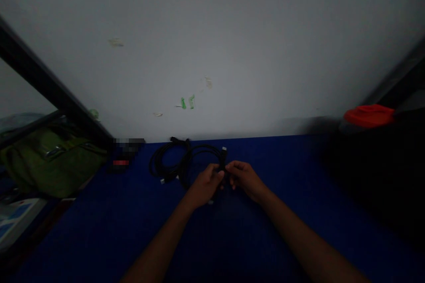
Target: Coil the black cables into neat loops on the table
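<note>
Black coiled cables [162, 159] with light-coloured plugs lie on the blue surface [285, 154] near the wall. My left hand [206, 185] is closed on the right-hand part of the cables, thumb pressed against the fingers. Just right of it, my right hand [244, 178] has its thumb and fingers pinched together at the cable's edge; what sits between its fingertips is too dark to make out. One metal-tipped plug [224, 149] points up above my hands, and another light tip [210, 202] shows below my left hand.
A green bag [55, 159] and a white-and-blue box [20, 219] are at the left, beyond a dark frame bar [49, 75]. Dark items [128, 152] lie by the wall. At the right are a large black shape [375, 172] and an orange object [369, 116].
</note>
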Motion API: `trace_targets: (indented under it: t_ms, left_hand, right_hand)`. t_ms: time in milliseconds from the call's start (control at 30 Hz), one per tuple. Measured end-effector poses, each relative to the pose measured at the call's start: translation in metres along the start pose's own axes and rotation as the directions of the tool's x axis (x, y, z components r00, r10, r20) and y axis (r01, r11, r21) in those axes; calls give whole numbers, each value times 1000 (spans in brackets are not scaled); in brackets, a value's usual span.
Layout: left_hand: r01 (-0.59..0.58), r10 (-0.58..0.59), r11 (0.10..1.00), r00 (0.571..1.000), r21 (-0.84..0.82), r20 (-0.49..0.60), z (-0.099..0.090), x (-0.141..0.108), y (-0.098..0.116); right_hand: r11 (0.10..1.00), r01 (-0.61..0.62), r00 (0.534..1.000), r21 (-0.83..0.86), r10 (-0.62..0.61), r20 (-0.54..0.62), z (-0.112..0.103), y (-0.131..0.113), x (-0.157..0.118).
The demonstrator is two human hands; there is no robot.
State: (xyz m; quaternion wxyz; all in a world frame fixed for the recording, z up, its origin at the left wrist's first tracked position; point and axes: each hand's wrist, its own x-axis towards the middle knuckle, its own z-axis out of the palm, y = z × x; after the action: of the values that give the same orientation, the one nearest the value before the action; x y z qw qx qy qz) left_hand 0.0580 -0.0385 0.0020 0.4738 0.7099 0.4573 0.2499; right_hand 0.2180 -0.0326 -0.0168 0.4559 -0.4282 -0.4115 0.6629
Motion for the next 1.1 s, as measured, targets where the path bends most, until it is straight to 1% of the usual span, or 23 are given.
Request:
trace_targets:
  t_ms: [67, 133, 200, 267, 367, 433, 467, 500, 533, 567, 633, 667, 700, 733, 767, 800, 833, 900, 933, 967, 1000, 1033, 1100]
  left_hand:
    - [20, -21, 989, 1000, -147, -2, 2, 2, -3]
    - [42, -42, 976, 999, -215, 4, 4, 4, -5]
    - [58, -58, 968, 998, -246, 8, 5, 4, -6]
    - [79, -79, 966, 997, -248, 10, 6, 4, -7]
    - [102, -103, 974, 995, -201, 5, 6, 4, -8]
    - [108, -111, 980, 994, -167, -10, 6, 5, -10]
    - [110, -114, 981, 993, -158, -18, 6, 5, -11]
    - [109, -114, 982, 993, -156, -25, 7, 5, -11]
    - [106, -112, 982, 993, -158, -29, 7, 5, -11]
    - [100, -107, 981, 994, -164, -31, 6, 5, -10]
    - [90, -97, 981, 995, -173, -30, 5, 5, -8]
    - [90, -97, 980, 995, -177, -30, 5, 4, -7]
    - [94, -101, 979, 995, -179, -27, 4, 4, -5]
    - [102, -108, 978, 994, -183, -22, 3, 4, -5]
    - [111, -116, 975, 993, -191, -16, 2, 4, -4]
    - [120, -125, 972, 992, -203, -10, 2, 4, -4]
    - [128, -132, 968, 991, -217, -5, 2, 4, -4]
    - [133, -139, 959, 990, -249, -5, 1, 4, -5]
    - [134, -142, 955, 990, -263, -11, 1, 5, -5]
    - [135, -145, 953, 989, -272, -16, 1, 5, -5]
    - [138, -149, 951, 989, -277, -21, 2, 5, -5]
    - [144, -156, 950, 987, -279, -24, 2, 5, -4]
    - [157, -171, 949, 985, -275, -29, 1, 5, -4]
  right_hand:
    - [1000, -15, 999, 10, 14, 41, 0, -2, -2]
    - [1000, -24, 997, 17, 23, 71, 1, -3, -3]
    - [999, -31, 996, 7, 30, 88, 0, -3, -2]
    - [999, -33, 995, -27, 35, 97, -1, -3, -1]
    - [993, -23, 994, -113, 35, 107, -4, 0, 1]
    - [979, 7, 993, -202, 17, 118, -5, 0, 1]
    - [961, 42, 992, -273, -9, 122, -5, 0, 1]
    - [925, 96, 990, -369, -52, 129, -5, -1, 0]
    - [859, 167, 984, -484, -113, 140, -4, -2, -2]
    - [760, 240, 971, -604, -179, 160, -4, -4, -4]
    - [505, 343, 933, -792, -278, 227, -2, -9, -8]
    - [396, 368, 918, -841, -298, 261, -1, -11, -10]
    - [327, 384, 907, -864, -310, 285, -1, -12, -11]
    - [306, 396, 900, -866, -317, 299, 0, -12, -12]
    - [338, 402, 899, -851, -321, 298, 0, -12, -12]
    - [423, 400, 906, -813, -320, 279, 0, -11, -11]
    - [545, 381, 920, -747, -303, 247, -1, -8, -9]
    - [799, 275, 961, -535, -209, 182, -1, -3, -5]
    - [880, 211, 974, -425, -151, 170, -1, 0, -2]
    - [926, 160, 980, -342, -106, 170, -2, 2, -1]
    - [949, 129, 981, -288, -79, 177, -2, 4, 1]
    - [956, 120, 980, -269, -71, 183, -2, 4, 1]
    - [934, 164, 976, -318, -108, 187, -3, 3, 0]
